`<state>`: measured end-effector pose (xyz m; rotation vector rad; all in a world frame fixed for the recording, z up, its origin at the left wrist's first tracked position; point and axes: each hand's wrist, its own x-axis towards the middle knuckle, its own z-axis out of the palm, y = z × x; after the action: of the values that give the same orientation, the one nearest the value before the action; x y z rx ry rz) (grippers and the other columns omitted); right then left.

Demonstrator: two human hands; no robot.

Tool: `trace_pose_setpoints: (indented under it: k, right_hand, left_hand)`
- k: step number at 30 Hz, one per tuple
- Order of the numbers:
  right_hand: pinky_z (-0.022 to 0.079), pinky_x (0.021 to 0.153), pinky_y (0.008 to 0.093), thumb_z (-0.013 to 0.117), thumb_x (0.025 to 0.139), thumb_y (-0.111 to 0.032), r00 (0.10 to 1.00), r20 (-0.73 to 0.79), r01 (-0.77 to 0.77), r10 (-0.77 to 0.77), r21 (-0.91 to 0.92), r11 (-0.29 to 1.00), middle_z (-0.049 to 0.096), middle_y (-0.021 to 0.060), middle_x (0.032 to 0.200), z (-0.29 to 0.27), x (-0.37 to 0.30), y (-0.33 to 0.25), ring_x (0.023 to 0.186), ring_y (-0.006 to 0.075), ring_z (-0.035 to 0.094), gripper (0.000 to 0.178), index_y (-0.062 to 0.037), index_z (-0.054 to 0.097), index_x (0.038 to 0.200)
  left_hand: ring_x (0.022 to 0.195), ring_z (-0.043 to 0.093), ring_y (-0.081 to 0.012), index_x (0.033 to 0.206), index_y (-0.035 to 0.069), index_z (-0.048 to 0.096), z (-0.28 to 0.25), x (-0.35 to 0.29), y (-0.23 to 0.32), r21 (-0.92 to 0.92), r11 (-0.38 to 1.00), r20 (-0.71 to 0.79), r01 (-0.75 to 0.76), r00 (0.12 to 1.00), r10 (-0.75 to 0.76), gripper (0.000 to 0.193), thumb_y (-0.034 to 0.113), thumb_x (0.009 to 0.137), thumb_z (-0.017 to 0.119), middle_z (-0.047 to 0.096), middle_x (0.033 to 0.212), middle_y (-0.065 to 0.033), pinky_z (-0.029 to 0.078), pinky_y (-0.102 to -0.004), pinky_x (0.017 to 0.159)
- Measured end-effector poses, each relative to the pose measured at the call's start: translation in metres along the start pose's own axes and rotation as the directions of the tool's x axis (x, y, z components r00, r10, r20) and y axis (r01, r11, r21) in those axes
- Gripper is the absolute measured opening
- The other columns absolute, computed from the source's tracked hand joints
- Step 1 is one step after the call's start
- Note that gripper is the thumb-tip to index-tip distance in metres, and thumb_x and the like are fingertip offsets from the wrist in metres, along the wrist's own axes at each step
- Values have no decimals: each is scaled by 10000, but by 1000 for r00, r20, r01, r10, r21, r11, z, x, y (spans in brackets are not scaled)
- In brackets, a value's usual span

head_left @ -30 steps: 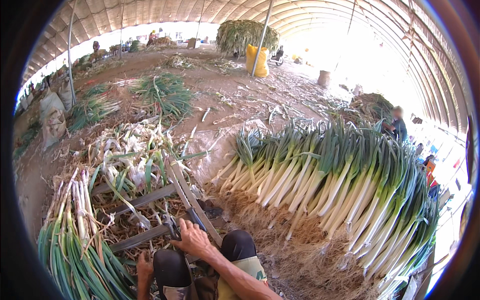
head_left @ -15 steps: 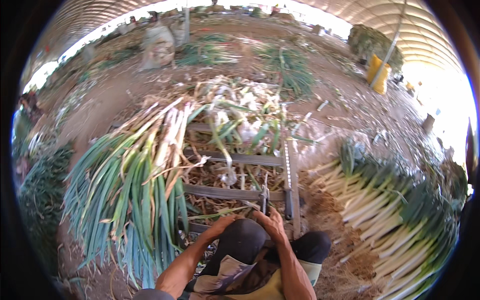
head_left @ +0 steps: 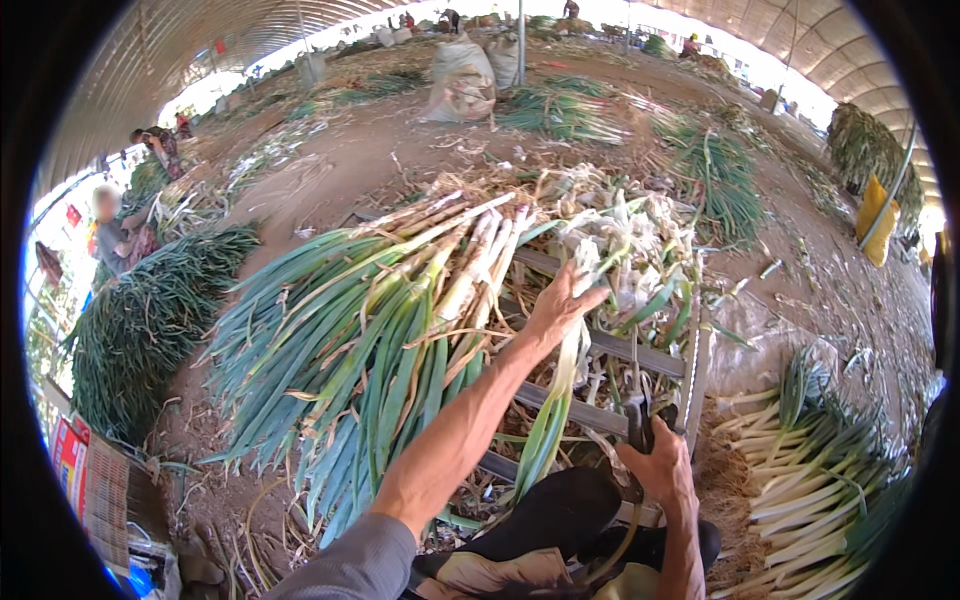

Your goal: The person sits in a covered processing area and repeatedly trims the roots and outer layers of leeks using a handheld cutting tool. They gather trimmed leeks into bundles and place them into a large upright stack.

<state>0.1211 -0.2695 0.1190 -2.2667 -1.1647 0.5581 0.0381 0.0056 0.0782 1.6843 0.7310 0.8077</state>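
Note:
My left hand (head_left: 566, 300) reaches forward to a heap of pale peelings (head_left: 630, 235), thumb and forefinger apart. A green-and-white onion leaf strip (head_left: 562, 390) hangs from beneath it and appears gripped by the partly hidden fingers. My right hand (head_left: 662, 468) is closed around a black air gun (head_left: 638, 420) with a thin nozzle pointing away from me; a hose (head_left: 625, 540) runs down from it. Left of my left hand lies a big pile of unpeeled long green onions (head_left: 380, 330), dry skins still on their stems.
A slatted rack (head_left: 610, 345) stands before my knees. Cleaned green onions (head_left: 800, 480) lie in a row at the right, roots toward me. Another onion heap (head_left: 150, 330) is at far left, near a person (head_left: 118, 235). Sacks (head_left: 462, 80) and poles stand farther off.
My left hand has gone from near my knee forward to the peelings, with a leaf strip now below it. My right hand still grips the air gun. The view has swung left.

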Motion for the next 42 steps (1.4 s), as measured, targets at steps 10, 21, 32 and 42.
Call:
trace_pose_setpoints:
  k: [10, 21, 32, 42]
  right_hand:
    - [519, 751, 410, 746, 741, -285, 983, 168, -101, 79, 124, 987, 707, 220, 891, -6, -16, 29, 800, 304, 693, 492, 44, 645, 1092]
    - [525, 784, 498, 761, 711, -384, 983, 173, -47, 66, -111, 993, 683, 277, 934, -10, -6, 7, 890, 442, 670, 699, 122, 573, 1153]
    - [528, 733, 494, 764, 716, -391, 989, 145, 35, -13, -148, 988, 672, 270, 895, -8, -4, 13, 824, 438, 675, 718, 143, 547, 1145]
    - [528, 760, 497, 761, 731, -413, 994, 112, 25, -5, -180, 983, 665, 289, 955, 6, 1, 42, 868, 444, 674, 791, 167, 519, 1210]
  left_hand:
    - [1391, 386, -433, 1368, -94, 435, -182, 23, -91, 911, 317, -259, 265, 964, -59, 899, 478, 779, 801, 397, 1474, -337, 310, -641, 1128]
    - [1232, 520, -375, 1366, -93, 429, -163, 29, -110, 854, 381, -285, 354, 931, -227, 792, 182, 702, 763, 526, 1311, -296, 407, -591, 1053]
    - [683, 539, -176, 1158, -12, 471, -127, 3, -111, 841, 534, -45, 83, 995, -85, 505, 178, 807, 781, 548, 840, -62, 489, -331, 532]
    - [901, 630, -255, 1337, -11, 486, -13, -66, -51, 870, 420, 349, -260, 925, -151, 621, 297, 866, 748, 625, 1098, -171, 559, -451, 844]
